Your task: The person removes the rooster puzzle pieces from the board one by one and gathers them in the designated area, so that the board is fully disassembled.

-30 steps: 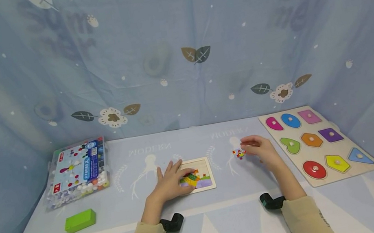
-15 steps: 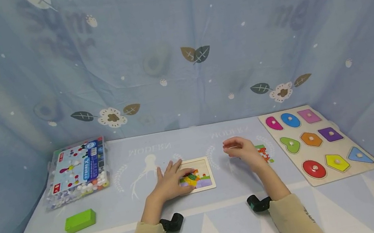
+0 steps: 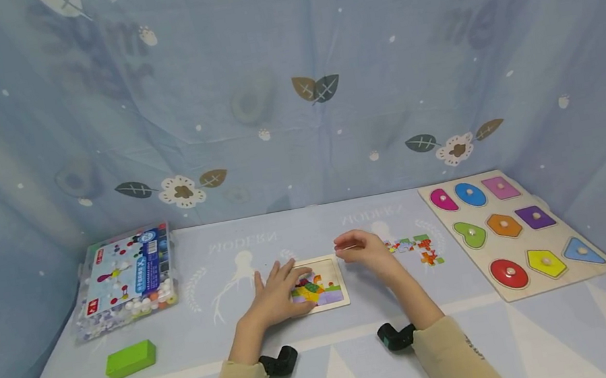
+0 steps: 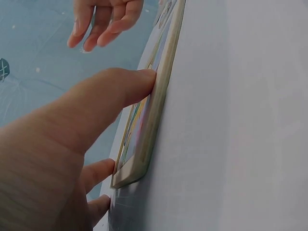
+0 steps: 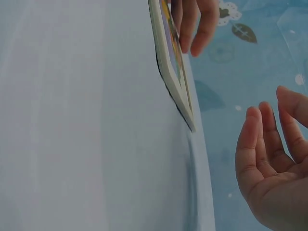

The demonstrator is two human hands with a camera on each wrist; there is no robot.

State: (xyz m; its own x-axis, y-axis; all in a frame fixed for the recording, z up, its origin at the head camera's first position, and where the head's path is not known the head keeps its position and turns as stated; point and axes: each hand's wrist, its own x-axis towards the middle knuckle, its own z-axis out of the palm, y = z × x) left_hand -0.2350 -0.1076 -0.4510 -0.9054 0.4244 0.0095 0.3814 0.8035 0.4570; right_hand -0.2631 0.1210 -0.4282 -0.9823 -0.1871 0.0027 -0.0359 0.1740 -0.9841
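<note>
My left hand (image 3: 277, 297) rests on a small wooden-framed jigsaw puzzle (image 3: 344, 282), fingers spread over its left part. In the left wrist view, the left thumb (image 4: 137, 84) presses on the frame's near edge. Part of the colourful picture fills the lower tray; bare wood shows at upper right. My right hand (image 3: 366, 252) hovers just right of the frame, fingers bent and thumb near them. In the right wrist view, the right hand (image 5: 272, 168) shows no piece, but the space between its fingertips is partly hidden. Several loose jigsaw pieces (image 3: 426, 248) lie behind and right of it.
A wooden shape board (image 3: 490, 248) with knobbed coloured shapes lies at the right. At the back left stands a clear plastic box (image 3: 125, 279) of small beads and parts. A green block (image 3: 130, 359) sits in front of it. A blue patterned curtain (image 3: 285, 85) hangs behind.
My right hand has moved left from the loose pieces to beside the puzzle frame, uncovering those pieces. The left hand has stayed on the frame.
</note>
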